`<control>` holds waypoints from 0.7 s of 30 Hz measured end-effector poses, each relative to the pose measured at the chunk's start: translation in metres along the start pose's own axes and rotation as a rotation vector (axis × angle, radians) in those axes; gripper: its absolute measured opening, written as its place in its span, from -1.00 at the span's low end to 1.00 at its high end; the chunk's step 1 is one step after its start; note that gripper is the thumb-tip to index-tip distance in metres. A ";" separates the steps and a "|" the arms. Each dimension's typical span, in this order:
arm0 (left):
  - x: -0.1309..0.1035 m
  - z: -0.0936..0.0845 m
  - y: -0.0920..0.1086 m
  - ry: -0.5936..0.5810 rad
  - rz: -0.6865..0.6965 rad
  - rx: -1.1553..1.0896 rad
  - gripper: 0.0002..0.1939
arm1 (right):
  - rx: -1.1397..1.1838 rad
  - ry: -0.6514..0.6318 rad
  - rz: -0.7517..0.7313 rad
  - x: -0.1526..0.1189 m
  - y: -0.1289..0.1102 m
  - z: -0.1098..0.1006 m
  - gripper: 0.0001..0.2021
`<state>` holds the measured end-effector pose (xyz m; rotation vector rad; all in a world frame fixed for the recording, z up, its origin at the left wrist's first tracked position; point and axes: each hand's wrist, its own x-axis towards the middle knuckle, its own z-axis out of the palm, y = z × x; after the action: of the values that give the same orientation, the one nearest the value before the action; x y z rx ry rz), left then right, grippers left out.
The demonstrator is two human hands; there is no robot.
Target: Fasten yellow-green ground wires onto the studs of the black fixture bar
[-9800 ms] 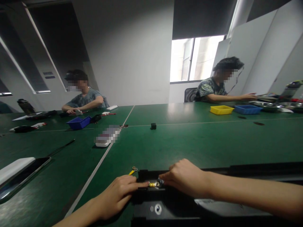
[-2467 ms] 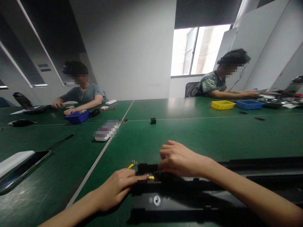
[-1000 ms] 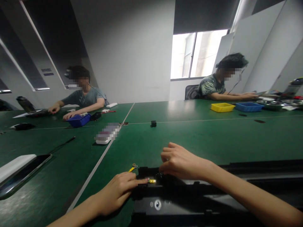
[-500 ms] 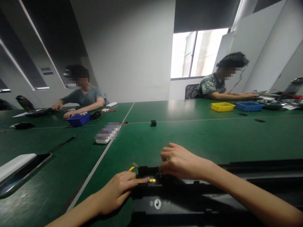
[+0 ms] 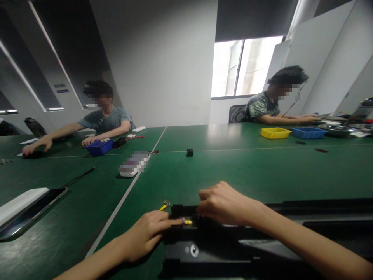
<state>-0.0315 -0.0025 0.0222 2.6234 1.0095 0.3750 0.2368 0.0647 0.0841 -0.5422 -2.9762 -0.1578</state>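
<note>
A long black housing (image 5: 210,251) lies across the near right of the table. My left hand (image 5: 145,234) rests at its left end, index finger stretched out, its tip pressing beside a yellow-sleeved ring terminal (image 5: 188,222) in the upper channel. The other fingers are folded under and partly hidden. Just right of the terminal, my right hand (image 5: 223,202) is closed, fingers pinched downward over a small glossy black part (image 5: 196,217). Whatever the fingertips hold is hidden. Other yellow-sleeved ring terminals (image 5: 165,205) stick out beyond the housing's far left corner.
A small black cube (image 5: 190,152) stands mid-table. To the left are a blurred white device (image 5: 134,164), a phone (image 5: 35,214) and a blue bin (image 5: 99,147). Yellow (image 5: 275,133) and blue trays (image 5: 309,133) sit far right. Two people sit across the table.
My right hand has shifted slightly down and stays closed; my left hand keeps its place. The person on the left has reached an arm out to a black object on the table.
</note>
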 end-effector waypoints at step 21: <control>0.000 0.000 -0.001 0.010 0.019 0.043 -0.48 | 0.066 -0.002 0.077 -0.003 0.002 0.004 -0.90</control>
<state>-0.0321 -0.0019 0.0219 2.6736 1.0078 0.3758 0.2404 0.0661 0.0798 -0.6481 -2.9443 -0.0526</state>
